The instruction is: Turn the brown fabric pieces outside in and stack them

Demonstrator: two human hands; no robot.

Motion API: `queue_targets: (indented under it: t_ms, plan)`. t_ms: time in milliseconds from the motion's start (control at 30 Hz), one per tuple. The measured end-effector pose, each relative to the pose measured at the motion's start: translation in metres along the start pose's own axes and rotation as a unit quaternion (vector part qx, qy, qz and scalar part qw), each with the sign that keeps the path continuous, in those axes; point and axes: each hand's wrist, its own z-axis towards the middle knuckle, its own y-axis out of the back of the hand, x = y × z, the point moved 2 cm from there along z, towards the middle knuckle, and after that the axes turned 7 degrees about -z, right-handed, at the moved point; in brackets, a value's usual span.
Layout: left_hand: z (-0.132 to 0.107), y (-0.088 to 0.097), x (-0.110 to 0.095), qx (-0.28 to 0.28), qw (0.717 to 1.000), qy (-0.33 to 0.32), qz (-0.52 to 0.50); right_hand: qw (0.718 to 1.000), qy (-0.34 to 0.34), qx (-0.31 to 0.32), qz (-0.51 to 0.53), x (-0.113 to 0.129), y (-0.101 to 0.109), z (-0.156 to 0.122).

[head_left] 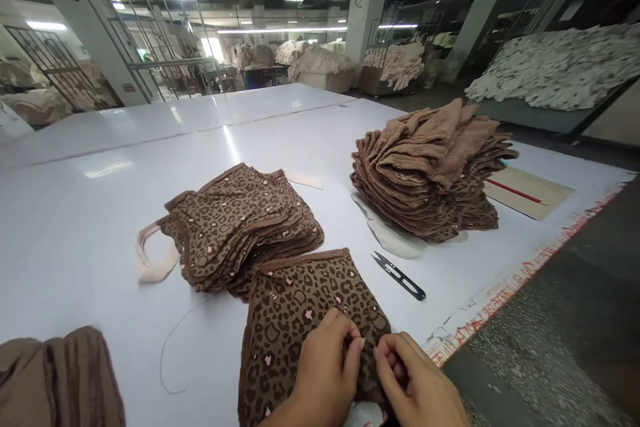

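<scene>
A brown leopard-print fabric piece (295, 320) lies flat on the white table (100, 227) right in front of me. My left hand (325, 373) pinches its near right edge with thumb and fingers. My right hand (415, 383) grips the same edge just beside it, fingers curled. Behind the piece sits a low stack of the same leopard-print pieces (240, 227). Black thread snips (399, 275) lie on the table to the right of the piece, untouched.
A tall pile of brown fabric pieces (430, 173) stands at the right, next to a cardboard sheet with a red pencil (525, 192). More brown fabric (60, 380) fills the lower left corner. A loose thread (173, 340) trails on the table. The table edge runs diagonally at right.
</scene>
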Motion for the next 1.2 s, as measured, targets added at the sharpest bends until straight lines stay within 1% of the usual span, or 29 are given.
queue_targets:
  t_ms: [67, 167, 300, 367, 467, 567, 633, 733, 867, 933, 1033, 1100, 1200]
  plan:
    - [-0.001, 0.003, 0.002, -0.007, 0.998, -0.016, -0.055, 0.999, -0.007, -0.015, 0.039, 0.001, 0.002, 0.001]
    - [-0.002, 0.004, 0.007, -0.003, 0.995, -0.031, -0.098, 0.996, -0.031, -0.028, 0.084, 0.001, -0.001, 0.001]
    - [-0.003, 0.002, 0.017, 0.011, 0.992, -0.038, -0.120, 0.986, -0.060, -0.008, 0.156, 0.000, -0.016, 0.000]
    - [-0.004, 0.000, 0.020, -0.005, 0.991, -0.047, -0.126, 0.979, -0.065, -0.006, 0.191, 0.002, -0.021, 0.001]
    - [-0.005, -0.003, 0.021, -0.040, 0.987, -0.078, -0.133, 0.970, -0.073, -0.001, 0.231, 0.006, -0.024, 0.005]
    - [-0.007, -0.005, 0.018, -0.048, 0.984, -0.100, -0.139, 0.960, -0.073, 0.022, 0.269, 0.012, -0.022, 0.008]
    - [-0.009, -0.003, 0.014, -0.046, 0.984, -0.100, -0.143, 0.953, -0.075, 0.038, 0.292, 0.015, -0.018, 0.008]
    - [-0.012, 0.003, 0.005, -0.039, 0.986, -0.081, -0.138, 0.943, -0.083, 0.052, 0.317, 0.016, -0.013, 0.008]
    - [-0.013, 0.009, -0.002, -0.012, 0.989, -0.053, -0.137, 0.926, -0.091, 0.074, 0.358, 0.016, -0.013, 0.011]
    - [-0.013, 0.009, 0.000, -0.010, 0.989, -0.042, -0.141, 0.913, -0.088, 0.093, 0.386, 0.019, -0.015, 0.012]
    - [-0.014, 0.007, 0.005, -0.026, 0.987, -0.038, -0.154, 0.896, -0.080, 0.105, 0.424, 0.026, -0.014, 0.011]
    - [-0.014, 0.005, 0.010, -0.037, 0.984, -0.045, -0.168, 0.889, -0.070, 0.099, 0.442, 0.030, -0.013, 0.010]
    - [-0.015, 0.002, 0.015, -0.040, 0.981, -0.059, -0.179, 0.890, -0.064, 0.061, 0.447, 0.030, -0.012, 0.009]
